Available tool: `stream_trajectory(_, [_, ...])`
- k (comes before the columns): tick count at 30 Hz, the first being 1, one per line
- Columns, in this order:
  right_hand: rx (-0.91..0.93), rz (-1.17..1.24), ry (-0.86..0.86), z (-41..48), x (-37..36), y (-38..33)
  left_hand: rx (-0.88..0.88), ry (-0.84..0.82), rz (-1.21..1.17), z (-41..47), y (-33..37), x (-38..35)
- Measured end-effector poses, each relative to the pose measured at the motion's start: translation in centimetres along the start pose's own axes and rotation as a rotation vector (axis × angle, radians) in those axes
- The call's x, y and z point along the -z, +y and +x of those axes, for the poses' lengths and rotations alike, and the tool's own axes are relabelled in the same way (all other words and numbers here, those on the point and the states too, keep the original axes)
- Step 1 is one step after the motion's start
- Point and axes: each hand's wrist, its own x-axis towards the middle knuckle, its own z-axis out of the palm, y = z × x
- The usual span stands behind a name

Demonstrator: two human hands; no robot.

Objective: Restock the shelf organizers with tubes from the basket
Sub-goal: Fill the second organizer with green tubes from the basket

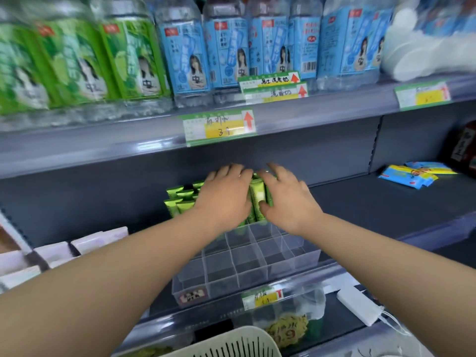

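A clear plastic organizer [257, 264] with a grid of compartments sits on the middle shelf. Its back rows hold several upright green tubes [179, 202]; the front compartments show nothing inside. Both my hands are over the back tubes. My left hand [226, 197] lies on top of the tubes with fingers straight and pointing away. My right hand [286, 199] grips one green tube [257, 197], thumb curled across its front and fingers behind it. The rim of a pale slotted basket [231, 341] shows at the bottom edge.
Large bottles with green and blue labels fill the upper shelf [128, 140]. White boxes [64, 248] sit left of the organizer. Blue and yellow packets [409, 176] lie on the shelf at right. A white device with cord [358, 305] rests lower right.
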Motion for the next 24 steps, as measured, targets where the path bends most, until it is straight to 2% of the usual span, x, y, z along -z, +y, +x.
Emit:
stream_trajectory(14, [0.108, -0.043, -0.051, -7.3, 0.6, -8.1, 0.049, -0.016, 0.063, -12.9, -1.6, 3.1])
stream_trajectory(24, [0.115, -0.014, -0.136, -14.1, -1.9, -12.5, 0.139, -0.032, 0.000, -21.9, -1.4, 3.6])
